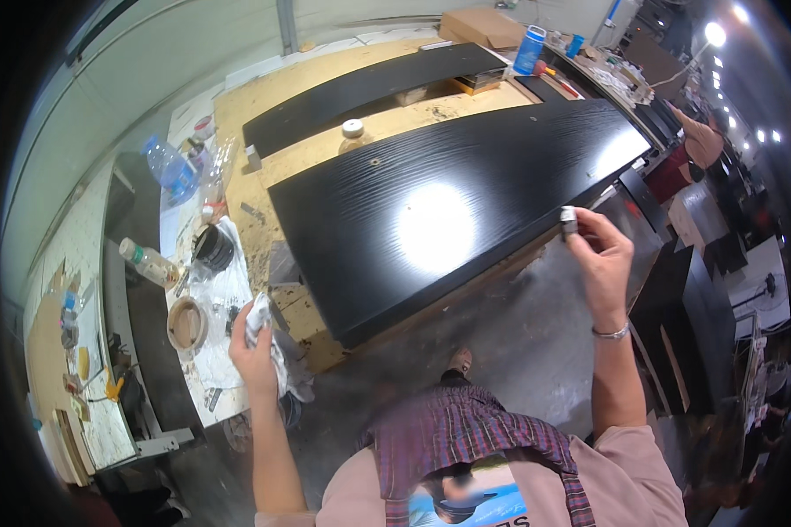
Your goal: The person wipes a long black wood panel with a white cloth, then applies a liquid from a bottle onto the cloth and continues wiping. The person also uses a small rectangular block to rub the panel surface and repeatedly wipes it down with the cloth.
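Note:
A large glossy black panel (343, 211) with a wood-grain surface lies across the bench in front of me. At its near right edge, my right hand (602, 255) pinches a small block, white on top and dark below (569, 221); whether it touches the edge I cannot tell. My left hand (253, 356) is closed on a crumpled white cloth (257, 318), left of the panel's near corner. Beside that hand stand a round wooden-coloured bowl (187, 323) and a black-stained tub (213, 249), with a white rag (220, 360) spread around them.
Behind the big panel lies a narrower black panel (369, 83), with a white-capped jar (352, 129) between. A large water bottle (169, 169) and a smaller bottle (149, 262) lie on the left. A blue bottle (529, 50) stands at the back. Another person (696, 145) is at far right, beyond black cabinets (685, 325).

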The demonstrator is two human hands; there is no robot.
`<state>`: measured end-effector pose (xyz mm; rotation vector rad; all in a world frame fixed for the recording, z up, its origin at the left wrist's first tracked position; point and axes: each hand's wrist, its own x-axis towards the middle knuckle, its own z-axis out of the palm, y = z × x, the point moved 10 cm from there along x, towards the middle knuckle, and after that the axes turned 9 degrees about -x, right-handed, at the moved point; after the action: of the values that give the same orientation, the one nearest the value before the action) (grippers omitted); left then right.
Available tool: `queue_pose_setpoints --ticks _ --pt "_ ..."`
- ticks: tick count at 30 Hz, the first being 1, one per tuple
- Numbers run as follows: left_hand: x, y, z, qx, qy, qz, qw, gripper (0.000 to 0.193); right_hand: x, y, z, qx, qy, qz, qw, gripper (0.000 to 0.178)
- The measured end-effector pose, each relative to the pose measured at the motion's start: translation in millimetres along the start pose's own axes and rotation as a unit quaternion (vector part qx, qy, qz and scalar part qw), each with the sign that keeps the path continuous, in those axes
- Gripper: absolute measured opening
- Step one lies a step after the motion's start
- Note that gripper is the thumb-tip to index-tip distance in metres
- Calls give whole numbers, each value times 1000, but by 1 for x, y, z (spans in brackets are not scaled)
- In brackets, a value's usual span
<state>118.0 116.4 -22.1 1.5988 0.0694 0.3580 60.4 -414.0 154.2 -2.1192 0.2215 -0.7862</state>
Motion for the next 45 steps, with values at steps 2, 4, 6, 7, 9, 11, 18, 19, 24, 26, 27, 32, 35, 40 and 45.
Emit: queue_pose_setpoints --ticks 2,4,6,7,9,11,18,19,24,26,27,32,35,40,45 --pt "26 -22 16 187 -44 43 980 44 -8 -16 23 101 -40 25 994 27" --pt "31 -16 29 274 -62 104 954 48 -18 -35 41 161 -78 33 983 28" --pt "18 39 39 157 -29 116 980 48 -32 -49 61 232 -141 46 961 31" --pt "6 77 48 65 -34 112 991 50 -40 -59 70 274 -173 49 945 32" --pt "-27 137 65 -22 -77 158 984 55 -57 -79 98 362 -265 72 891 33" --pt "-51 182 100 -12 -166 249 954 55 -72 -96 114 399 -321 97 854 34" --pt "-82 188 134 -6 -239 285 928 55 -98 -127 149 443 -411 51 795 30" --pt "-84 185 123 0 -223 289 931 54 -103 -129 158 446 -428 66 784 29" --pt "-82 174 114 -15 -210 238 948 45 -104 -126 172 401 -432 62 806 35" --pt "-80 179 109 -19 -198 242 950 42 -104 -131 175 378 -433 51 817 35" --pt "-79 181 107 -20 -198 235 951 44 -106 -133 178 387 -429 73 813 34" --pt "-80 174 93 -54 -188 215 957 43 -112 -145 188 381 -461 20 801 37" --pt "-75 169 75 -9 -154 219 963 42 -108 -149 190 333 -445 -8 831 39" --pt "-42 72 -27 176 78 126 973 36 -95 -151 171 234 -392 -87 885 31" --pt "-31 -79 -103 411 84 13 908 34 -92 -129 155 150 -380 -68 910 23"
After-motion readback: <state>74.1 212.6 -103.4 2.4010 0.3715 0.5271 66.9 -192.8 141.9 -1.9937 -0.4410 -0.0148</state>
